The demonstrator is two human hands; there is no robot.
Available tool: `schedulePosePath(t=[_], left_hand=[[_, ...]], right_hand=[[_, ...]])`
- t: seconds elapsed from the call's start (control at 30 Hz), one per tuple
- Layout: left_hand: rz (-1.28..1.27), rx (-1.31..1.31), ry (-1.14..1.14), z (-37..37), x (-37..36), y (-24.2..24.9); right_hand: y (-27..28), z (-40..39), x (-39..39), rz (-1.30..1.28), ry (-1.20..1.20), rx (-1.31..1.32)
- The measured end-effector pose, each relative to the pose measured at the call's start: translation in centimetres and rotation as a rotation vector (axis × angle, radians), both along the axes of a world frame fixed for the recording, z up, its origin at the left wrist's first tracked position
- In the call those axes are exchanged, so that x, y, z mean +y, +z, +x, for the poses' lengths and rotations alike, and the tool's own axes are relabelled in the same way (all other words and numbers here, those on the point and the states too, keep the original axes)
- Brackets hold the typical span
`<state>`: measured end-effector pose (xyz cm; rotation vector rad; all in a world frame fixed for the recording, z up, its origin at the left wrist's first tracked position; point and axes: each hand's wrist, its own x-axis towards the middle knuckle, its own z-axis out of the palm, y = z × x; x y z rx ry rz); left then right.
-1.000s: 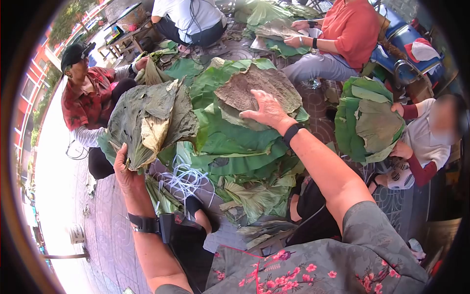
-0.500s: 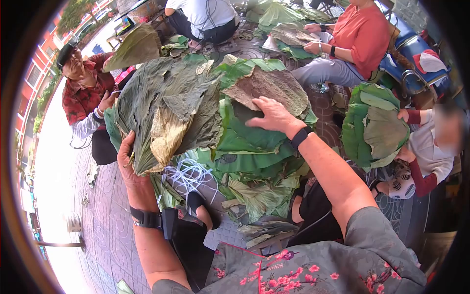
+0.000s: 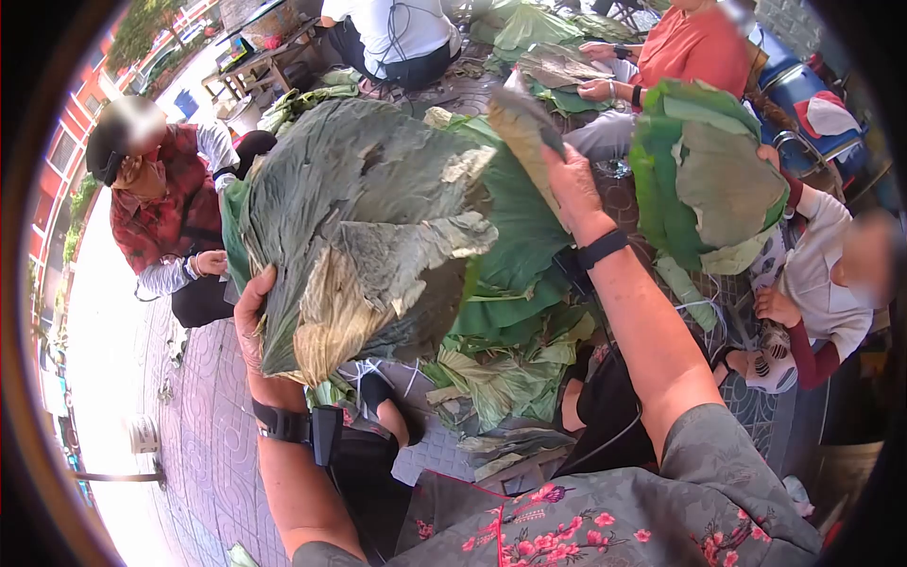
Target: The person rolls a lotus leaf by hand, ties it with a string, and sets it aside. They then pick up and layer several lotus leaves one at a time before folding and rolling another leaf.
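A bundle of large dried grey-green leaves (image 3: 350, 198) spreads out at the centre left, with a pale yellow folded piece (image 3: 331, 312) on it. My left hand (image 3: 253, 317) grips the bundle's lower left edge, thumb on top. At the right, my right hand (image 3: 573, 189) holds a brownish leaf (image 3: 529, 142) tilted up, its fingers partly hidden behind the leaf. Green leaves (image 3: 515, 227) lie between the two. Below them more crumpled green leaves (image 3: 505, 373) are piled near my feet.
A person in a red patterned shirt (image 3: 179, 198) sits at the left. At the right, a person holds a stack of green leaves (image 3: 709, 180). Two people sit farther back, one in a coral top (image 3: 699, 52). A white bucket (image 3: 142, 432) stands at lower left.
My right hand has closed on the brownish leaf and raised it to the right. The grey-green bundle has shifted right and tilted. The person at the left has lowered a leaf out of sight.
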<state>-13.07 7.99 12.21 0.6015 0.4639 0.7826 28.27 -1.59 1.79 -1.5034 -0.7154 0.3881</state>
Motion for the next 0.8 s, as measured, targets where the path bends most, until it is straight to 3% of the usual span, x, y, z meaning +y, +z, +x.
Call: schedulePosePath(t=[0.03,0.17,0.27,0.37,0.47,0.6,0.8], left_hand=[[-0.029,0.026,-0.006,0.4,-0.6,0.4],[-0.137,0.233,-0.087,1.6,0.3,-0.4],[-0.153,0.434,-0.219,2.2,1.9,-3.4],[-0.132,0.374,-0.360,1.8,3.5,-7.3],[-0.062,0.232,-0.304,2.4,2.2,-7.4],[-0.159,0.378,-0.425,1.7,3.1,-9.8],[-0.185,0.272,-0.411,1.0,2.6,-10.4]], right_hand=[[1.5,0.0,-0.3,0.096,-0.028,0.105],[9.2,-4.7,-1.3,0.169,0.019,-0.119],[12.1,-7.7,-1.8,0.198,0.444,-0.487],[14.1,-9.1,-2.8,-0.170,0.948,-0.512],[10.5,-9.4,-1.7,0.060,1.216,-0.546],[7.8,-9.4,-2.9,-0.226,1.273,-0.696],[5.9,-8.7,-3.3,-0.331,1.366,-0.460]])
